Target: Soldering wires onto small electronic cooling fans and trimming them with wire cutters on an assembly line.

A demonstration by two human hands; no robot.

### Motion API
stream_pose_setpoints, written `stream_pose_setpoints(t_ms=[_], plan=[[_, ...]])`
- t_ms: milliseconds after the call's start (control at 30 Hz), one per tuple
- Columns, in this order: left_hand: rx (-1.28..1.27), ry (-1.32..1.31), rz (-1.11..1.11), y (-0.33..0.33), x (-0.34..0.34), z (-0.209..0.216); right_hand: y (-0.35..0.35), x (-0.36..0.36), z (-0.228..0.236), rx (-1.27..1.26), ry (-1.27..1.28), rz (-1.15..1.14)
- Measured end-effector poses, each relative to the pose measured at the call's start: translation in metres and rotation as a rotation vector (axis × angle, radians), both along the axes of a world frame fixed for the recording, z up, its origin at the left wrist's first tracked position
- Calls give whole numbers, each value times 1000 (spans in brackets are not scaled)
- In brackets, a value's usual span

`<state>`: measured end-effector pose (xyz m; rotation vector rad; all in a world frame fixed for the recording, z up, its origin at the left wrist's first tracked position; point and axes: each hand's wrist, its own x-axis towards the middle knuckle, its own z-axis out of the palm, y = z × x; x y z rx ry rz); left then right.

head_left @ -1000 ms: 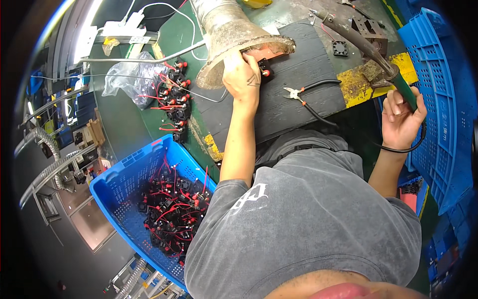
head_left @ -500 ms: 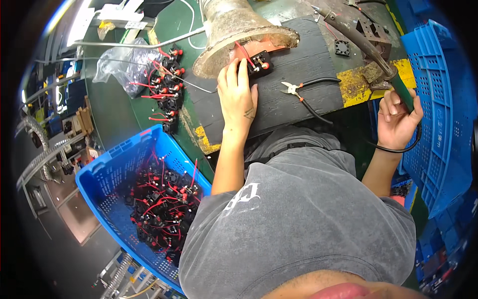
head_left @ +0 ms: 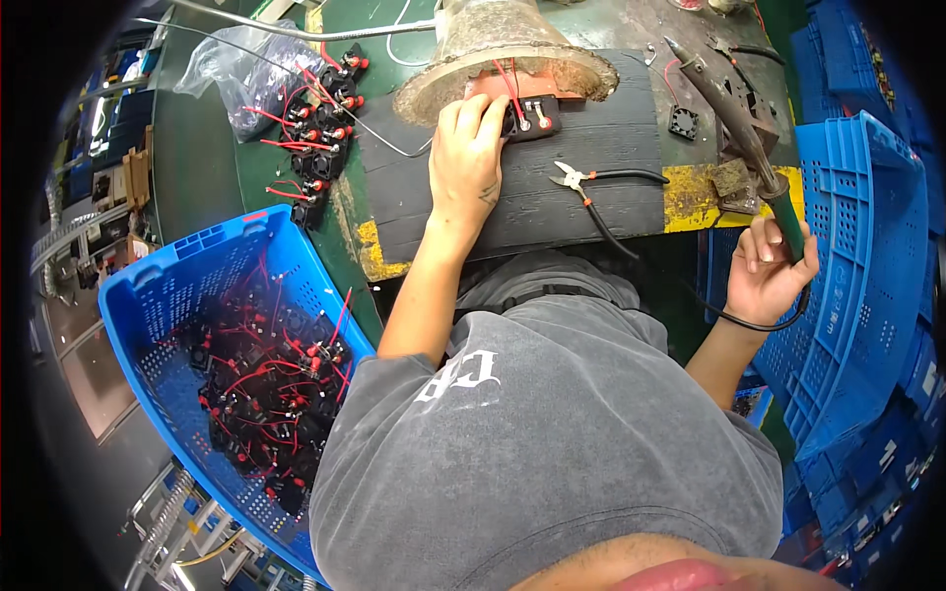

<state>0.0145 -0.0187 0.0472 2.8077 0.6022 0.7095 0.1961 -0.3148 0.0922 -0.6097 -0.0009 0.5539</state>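
Note:
My left hand [head_left: 465, 158] is closed around the left end of a black rectangular electrical part [head_left: 537, 118]. A red wire [head_left: 509, 87] rises from this part, and bright metal contacts show on its top. It sits on a dark board [head_left: 591, 222] at the mouth of a dirty funnel-shaped hood [head_left: 498, 44]. A thin wire [head_left: 379, 133] runs from the left to the edge of my left hand; whether the fingers hold it is hidden. At the right, my right hand [head_left: 772, 268] grips the green handle of a soldering iron [head_left: 729, 113]. Its tip points up and left, away from the part.
Side cutters [head_left: 574, 177] lie with jaws apart on the board. Several similar black parts [head_left: 313, 148] stand left, beside a clear plastic bag [head_left: 236, 74]. A blue crate [head_left: 148, 286] holds many more. A small fan [head_left: 683, 122] lies right, near another blue crate [head_left: 838, 246].
The whole view has shifted and turned slightly. Both hands keep their holds, on the black part and the soldering iron, with little visible movement over the bench.

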Motion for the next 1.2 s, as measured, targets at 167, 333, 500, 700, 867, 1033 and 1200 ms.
stream_pose_setpoints(t_ms=[167, 333, 500, 700, 867, 1033, 1200], plan=[[63, 23, 18, 7, 2, -4, 0, 0, 0, -11, -10, 6], [93, 37, 6, 7, 7, 0, 6, -5, 8, -10, 6, -28], [73, 22, 6, 4, 5, -2, 9, -7, 10, -19, 3, -36], [67, 24, 13, 5, 2, -3, 10, -8, 11, -19, 1, -31], [81, 24, 10, 6, 2, -5, 11, -9, 10, -15, -1, -16], [44, -13, 39, 4, 2, -3, 9, -9, 9, 4, -32, -8], [-64, -234, 26, -2, -25, 4, 1, -10, 4, 41, -7, -42]])
